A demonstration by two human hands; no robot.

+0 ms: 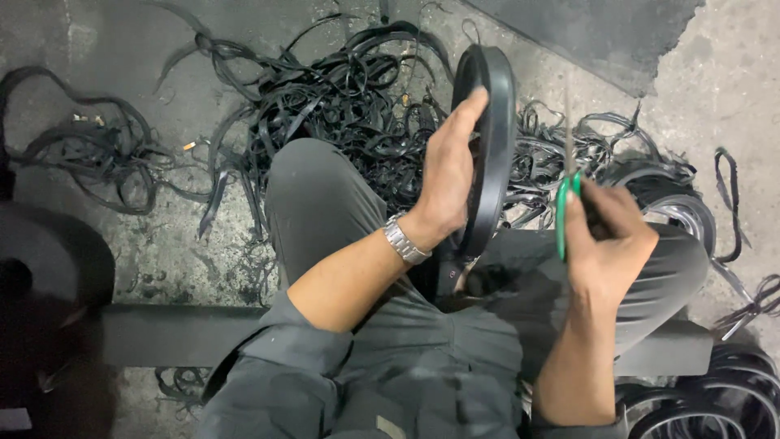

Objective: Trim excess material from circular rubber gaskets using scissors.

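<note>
My left hand [449, 171] grips a black rubber ring [493, 122] held upright on edge between my knees, fingers on its upper rim. My right hand [609, 236] is closed on green-handled scissors [563, 195], whose thin blade points up just right of the ring. A metal watch sits on my left wrist. I am seated, in grey trousers, with the ring's lower part hidden behind my left hand and legs.
A tangled heap of thin black rubber strips [341, 97] lies on the concrete floor ahead. More strips lie at the left [89, 154]. Black rubber rings are stacked at the right [682, 203] and bottom right [715, 398]. A dark round object [41, 260] sits at the left.
</note>
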